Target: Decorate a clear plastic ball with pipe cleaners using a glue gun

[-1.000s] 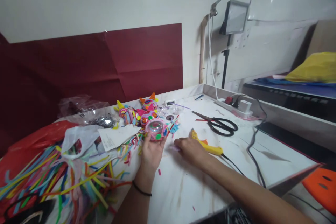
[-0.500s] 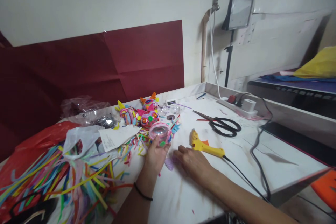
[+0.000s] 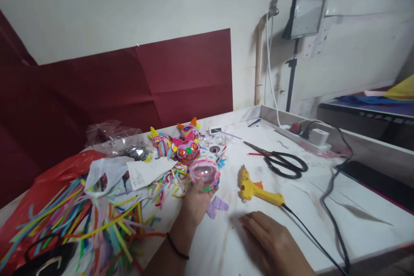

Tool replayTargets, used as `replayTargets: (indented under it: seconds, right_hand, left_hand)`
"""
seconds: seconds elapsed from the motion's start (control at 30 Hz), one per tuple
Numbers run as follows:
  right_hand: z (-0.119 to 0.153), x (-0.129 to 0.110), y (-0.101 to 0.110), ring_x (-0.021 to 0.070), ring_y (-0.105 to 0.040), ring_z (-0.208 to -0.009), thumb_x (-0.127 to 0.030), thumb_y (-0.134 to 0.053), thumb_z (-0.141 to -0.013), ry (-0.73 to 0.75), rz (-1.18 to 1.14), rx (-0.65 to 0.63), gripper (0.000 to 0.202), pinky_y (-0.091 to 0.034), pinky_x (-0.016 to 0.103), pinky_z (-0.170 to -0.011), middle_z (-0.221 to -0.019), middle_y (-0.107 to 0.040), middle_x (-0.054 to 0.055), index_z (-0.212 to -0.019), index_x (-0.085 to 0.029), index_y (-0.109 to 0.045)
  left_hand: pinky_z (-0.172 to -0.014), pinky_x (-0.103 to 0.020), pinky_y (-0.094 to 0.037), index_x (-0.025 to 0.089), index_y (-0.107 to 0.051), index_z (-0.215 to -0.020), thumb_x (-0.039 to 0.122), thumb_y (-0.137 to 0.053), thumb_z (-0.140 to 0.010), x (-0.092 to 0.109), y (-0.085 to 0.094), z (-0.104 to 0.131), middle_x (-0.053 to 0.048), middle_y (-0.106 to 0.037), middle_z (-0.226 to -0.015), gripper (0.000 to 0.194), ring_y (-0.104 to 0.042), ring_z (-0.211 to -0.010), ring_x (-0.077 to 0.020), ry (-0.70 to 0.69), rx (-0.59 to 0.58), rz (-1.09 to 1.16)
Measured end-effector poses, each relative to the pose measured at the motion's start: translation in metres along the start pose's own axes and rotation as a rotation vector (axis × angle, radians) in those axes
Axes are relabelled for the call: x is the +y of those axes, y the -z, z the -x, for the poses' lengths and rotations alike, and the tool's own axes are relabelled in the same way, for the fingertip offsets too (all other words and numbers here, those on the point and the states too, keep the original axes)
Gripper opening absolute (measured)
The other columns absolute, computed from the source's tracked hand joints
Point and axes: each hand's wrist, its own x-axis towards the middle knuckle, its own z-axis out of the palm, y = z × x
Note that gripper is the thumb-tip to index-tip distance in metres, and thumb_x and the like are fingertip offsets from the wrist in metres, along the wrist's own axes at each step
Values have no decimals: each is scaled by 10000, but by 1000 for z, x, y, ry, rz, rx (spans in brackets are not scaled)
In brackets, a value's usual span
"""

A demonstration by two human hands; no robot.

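My left hand [image 3: 196,200] is closed around a clear plastic dome edged with pink pipe cleaner [image 3: 205,172], with green and blue bits on its lower rim. Just right of that hand, two purple wound pipe-cleaner pieces [image 3: 217,207] lie on the white table [image 3: 226,241]. My right hand [image 3: 268,237] hovers over the table, fingers stretched out and nothing visible in them. Above it lies a yellow glue gun [image 3: 261,192]. Behind the dome stand colourful pipe-cleaner animal heads [image 3: 188,151] with round eyes and pointed ears.
Black-handled scissors [image 3: 284,164] lie beyond the glue gun. Loose pipe cleaners [image 3: 97,220] spread over a red plastic bag [image 3: 61,170] at left. A power strip [image 3: 305,140] with cords runs along the table's right edge. A lamp [image 3: 307,15] stands behind.
My right hand has drawn back from the purple pieces toward the near right, leaving them uncovered. My left hand still holds the dome. The whole view has shifted slightly.
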Motion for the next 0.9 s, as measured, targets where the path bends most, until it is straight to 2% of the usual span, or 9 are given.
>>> replayTargets:
  seconds: [0.1, 0.23, 0.47, 0.6, 0.7, 0.8, 0.9]
  right_hand:
    - [14, -1, -3, 183, -643, -692, -40, -389, -890, 51, -3, 38, 287, -531, 257, -606, -800, -651, 72, -1084, -176, -551]
    - [22, -3, -5, 187, -627, -679, -25, -404, -874, 49, -11, 7, 309, -536, 272, -606, -770, -632, 63, -1100, -177, -549]
    - [20, -6, -3, 180, -588, -606, -50, -411, -907, 46, -26, 33, 210, -483, 267, -521, -692, -587, 42, -972, -188, -555]
    - [19, -6, -5, 181, -586, -603, -55, -403, -916, 61, -14, 47, 214, -471, 269, -515, -683, -583, 44, -960, -190, -563]
    - [19, -7, -7, 178, -579, -594, -73, -408, -927, 53, -17, 25, 197, -468, 271, -511, -675, -581, 38, -928, -196, -562]
    - [16, -10, -5, 177, -579, -599, -80, -416, -928, 32, -18, 35, 191, -483, 280, -537, -685, -589, 38, -953, -187, -572]
    - [10, -8, 6, 181, -592, -634, -67, -422, -919, 4, -1, 59, 219, -494, 290, -576, -724, -615, 50, -1017, -179, -583]
  left_hand:
    - [-898, -448, -500, 176, -711, -904, 175, -806, -682, -1, 2, 0, -55, -752, -898, 241, -682, -857, -214, 17, -4, 14]
    - [-893, -446, -497, 191, -706, -957, 170, -807, -680, -1, 1, 1, -44, -747, -858, 296, -683, -852, -220, 17, -4, 8]
    - [-839, -412, -519, 218, -664, -1056, 130, -788, -693, -2, -4, 1, -46, -748, -911, 393, -694, -835, -210, -24, 53, -35]
    - [-910, -436, -500, 297, -594, -1192, 104, -800, -666, -4, -5, 2, -32, -729, -1059, 597, -701, -927, -227, -83, 49, -71]
    - [-951, -463, -486, 346, -548, -1252, 110, -825, -628, -5, -6, 2, -15, -722, -1094, 722, -698, -958, -236, -112, 43, -66]
    - [-956, -461, -488, 355, -565, -1236, 116, -839, -607, -3, -6, -1, -5, -735, -1057, 726, -700, -928, -231, -126, 56, -59]
    - [-961, -433, -490, 366, -599, -1184, 104, -825, -627, 0, -6, -3, 13, -741, -1044, 657, -697, -932, -214, -135, 82, -59]
